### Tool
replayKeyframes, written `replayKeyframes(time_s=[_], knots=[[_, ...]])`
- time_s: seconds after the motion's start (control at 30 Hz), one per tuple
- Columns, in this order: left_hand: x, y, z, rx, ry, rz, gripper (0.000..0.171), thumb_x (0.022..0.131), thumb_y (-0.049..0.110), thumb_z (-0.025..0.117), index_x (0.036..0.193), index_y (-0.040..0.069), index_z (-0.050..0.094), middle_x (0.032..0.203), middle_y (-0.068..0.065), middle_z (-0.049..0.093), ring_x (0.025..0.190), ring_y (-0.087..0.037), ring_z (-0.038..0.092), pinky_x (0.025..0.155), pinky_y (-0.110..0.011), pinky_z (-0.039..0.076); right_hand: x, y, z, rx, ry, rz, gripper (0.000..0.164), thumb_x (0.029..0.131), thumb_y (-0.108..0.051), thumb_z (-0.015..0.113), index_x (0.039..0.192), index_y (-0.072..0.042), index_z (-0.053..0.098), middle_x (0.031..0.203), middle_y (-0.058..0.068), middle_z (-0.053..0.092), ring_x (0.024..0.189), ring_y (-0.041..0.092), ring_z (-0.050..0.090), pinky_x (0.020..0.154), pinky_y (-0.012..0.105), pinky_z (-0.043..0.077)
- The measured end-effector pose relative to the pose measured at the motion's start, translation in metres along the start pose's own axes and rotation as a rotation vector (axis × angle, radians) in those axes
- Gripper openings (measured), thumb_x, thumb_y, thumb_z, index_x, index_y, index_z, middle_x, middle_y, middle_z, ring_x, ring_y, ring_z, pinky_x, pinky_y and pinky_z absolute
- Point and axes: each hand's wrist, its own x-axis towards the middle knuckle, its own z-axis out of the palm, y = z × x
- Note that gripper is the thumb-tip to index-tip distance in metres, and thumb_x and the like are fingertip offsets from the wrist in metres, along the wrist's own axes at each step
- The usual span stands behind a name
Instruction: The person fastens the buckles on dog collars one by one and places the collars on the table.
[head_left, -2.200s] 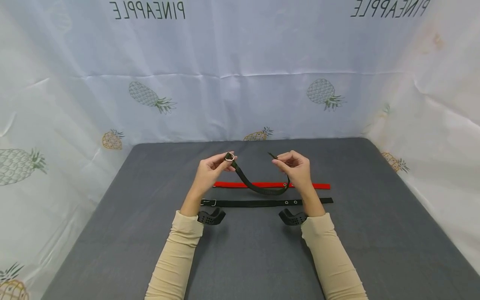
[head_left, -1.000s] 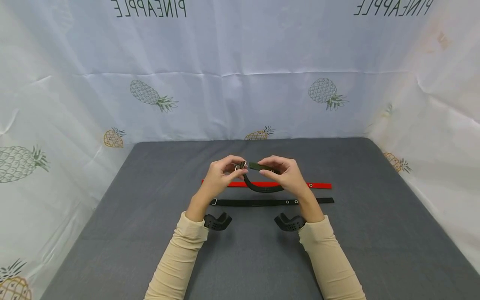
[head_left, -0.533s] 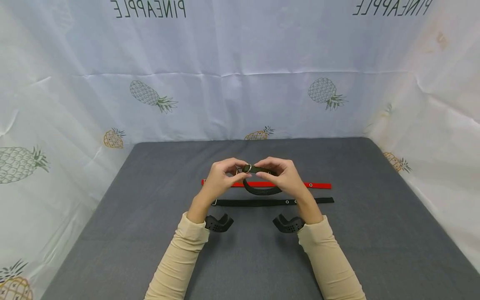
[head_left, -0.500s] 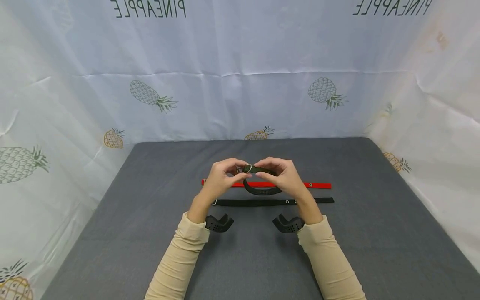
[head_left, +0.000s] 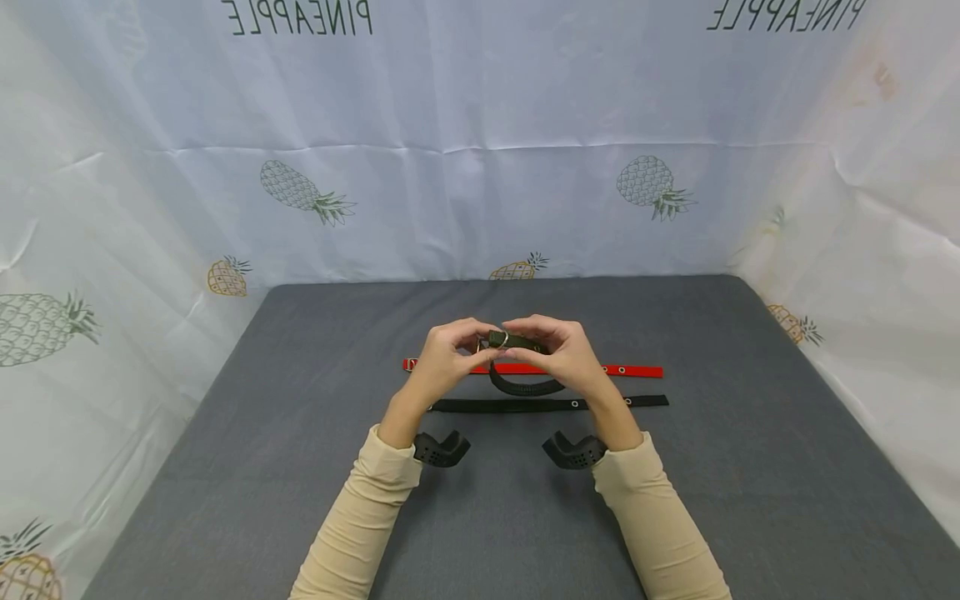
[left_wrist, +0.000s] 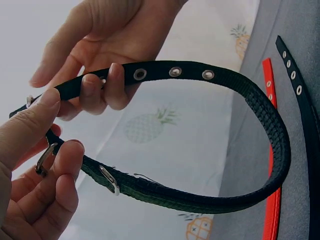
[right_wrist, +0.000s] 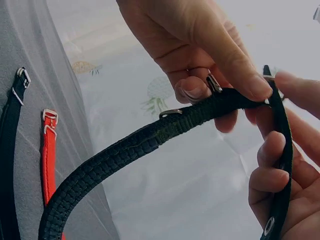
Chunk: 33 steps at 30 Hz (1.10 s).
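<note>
Both hands hold a dark green collar point(head_left: 525, 389) above the table, bent into a loop. My left hand point(head_left: 442, 357) pinches its buckle end between thumb and fingers; in the left wrist view the buckle point(left_wrist: 45, 159) sits by the fingertips, with a D-ring point(left_wrist: 110, 180) farther along. My right hand point(head_left: 568, 354) grips the eyelet end, several metal eyelets point(left_wrist: 175, 72) showing past its fingers. Near the left thumb, the strap's tip point(right_wrist: 266, 69) pokes out beyond a metal ring point(head_left: 503, 339) around the strap. Fingers partly hide where the two ends meet.
Beneath the hands, a red collar point(head_left: 637, 372) and a black collar point(head_left: 510, 406) lie straight, side by side on the grey table point(head_left: 495, 533). Black wrist mounts point(head_left: 442, 450) sit inside both wrists. A pineapple-print curtain point(head_left: 480, 208) stands behind the table.
My right hand has come left and brought the eyelet end to the buckle end. The tip, free earlier, now shows through the metal ring. The hands are closer together and the collar forms a loop.
</note>
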Motion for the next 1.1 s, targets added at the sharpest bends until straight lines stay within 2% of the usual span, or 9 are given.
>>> replayKeyframes(time_s=[0.13, 0.27, 0.4, 0.47, 0.57, 0.73, 0.83, 0.97, 1.1], knots=[[0.000, 0.002, 0.002, 0.011, -0.002, -0.004, 0.018, 0.081, 0.006, 0.075, 0.098, 0.000, 0.071, 0.090, -0.015, 0.070, 0.068, -0.016, 0.062, 0.062, -0.020, 0.052, 0.001, 0.000, 0.004, -0.007, 0.011, -0.001, 0.036, 0.085, -0.005, 0.072, 0.111, 0.017, 0.062, 0.101, -0.020, 0.065, 0.089, -0.002, 0.064, 0.079, 0.016, 0.054], [0.000, 0.003, 0.002, -0.018, -0.035, -0.042, 0.026, 0.081, 0.007, 0.076, 0.105, 0.000, 0.068, 0.090, -0.016, 0.070, 0.065, -0.011, 0.062, 0.061, -0.020, 0.052, 0.001, 0.001, 0.006, -0.025, 0.037, 0.007, 0.030, 0.086, -0.005, 0.071, 0.108, 0.014, 0.065, 0.097, -0.020, 0.065, 0.080, -0.001, 0.063, 0.071, 0.017, 0.053], [-0.001, 0.003, 0.000, -0.117, -0.099, -0.126, 0.031, 0.085, 0.011, 0.073, 0.110, 0.000, 0.058, 0.090, -0.017, 0.066, 0.067, -0.009, 0.061, 0.062, -0.022, 0.051, 0.000, 0.000, 0.005, -0.036, 0.058, 0.030, 0.030, 0.086, -0.008, 0.071, 0.106, 0.013, 0.065, 0.094, -0.019, 0.066, 0.071, 0.000, 0.058, 0.064, 0.018, 0.049], [-0.001, 0.002, -0.001, -0.177, -0.122, -0.164, 0.026, 0.091, 0.016, 0.067, 0.107, 0.001, 0.054, 0.089, -0.018, 0.064, 0.069, -0.013, 0.063, 0.062, -0.023, 0.049, 0.000, 0.000, 0.005, -0.038, 0.065, 0.035, 0.031, 0.086, -0.012, 0.072, 0.105, 0.012, 0.065, 0.091, -0.017, 0.065, 0.068, 0.002, 0.053, 0.062, 0.019, 0.045], [-0.001, 0.003, -0.002, -0.245, -0.139, -0.183, 0.022, 0.099, 0.022, 0.055, 0.104, 0.001, 0.050, 0.090, -0.021, 0.062, 0.073, -0.018, 0.066, 0.064, -0.028, 0.052, 0.000, 0.000, 0.004, -0.047, 0.072, 0.041, 0.031, 0.086, -0.011, 0.073, 0.104, 0.012, 0.065, 0.090, -0.017, 0.064, 0.066, 0.004, 0.048, 0.061, 0.020, 0.042], [-0.001, 0.008, -0.001, -0.238, -0.154, -0.182, 0.019, 0.102, 0.018, 0.047, 0.107, -0.001, 0.051, 0.093, -0.022, 0.063, 0.076, -0.019, 0.067, 0.072, -0.038, 0.057, 0.000, -0.002, 0.005, -0.076, 0.081, 0.071, 0.024, 0.083, 0.004, 0.070, 0.105, 0.011, 0.064, 0.093, -0.023, 0.064, 0.072, 0.000, 0.053, 0.068, 0.017, 0.046], [-0.001, 0.010, 0.000, -0.202, -0.167, -0.178, 0.019, 0.103, 0.016, 0.044, 0.109, -0.001, 0.051, 0.095, -0.021, 0.063, 0.076, -0.024, 0.067, 0.074, -0.040, 0.057, 0.001, -0.002, 0.007, -0.087, 0.092, 0.066, 0.023, 0.082, 0.006, 0.070, 0.104, 0.011, 0.064, 0.093, -0.022, 0.062, 0.077, -0.002, 0.056, 0.074, 0.015, 0.048], [-0.001, 0.010, 0.001, -0.192, -0.173, -0.163, 0.016, 0.101, 0.012, 0.048, 0.110, -0.001, 0.050, 0.094, -0.022, 0.064, 0.076, -0.026, 0.066, 0.072, -0.034, 0.057, 0.002, 0.001, 0.008, -0.106, 0.118, 0.005, 0.019, 0.082, 0.006, 0.070, 0.100, 0.010, 0.064, 0.098, -0.011, 0.059, 0.085, -0.003, 0.057, 0.082, 0.013, 0.051], [0.000, 0.006, 0.002, -0.212, -0.147, -0.127, 0.027, 0.092, 0.004, 0.063, 0.116, -0.002, 0.051, 0.103, -0.022, 0.063, 0.079, -0.014, 0.064, 0.072, -0.027, 0.055, 0.002, 0.003, 0.009, -0.087, 0.150, -0.052, 0.016, 0.084, 0.007, 0.067, 0.099, 0.005, 0.063, 0.101, 0.005, 0.058, 0.085, -0.002, 0.057, 0.084, 0.014, 0.050]])
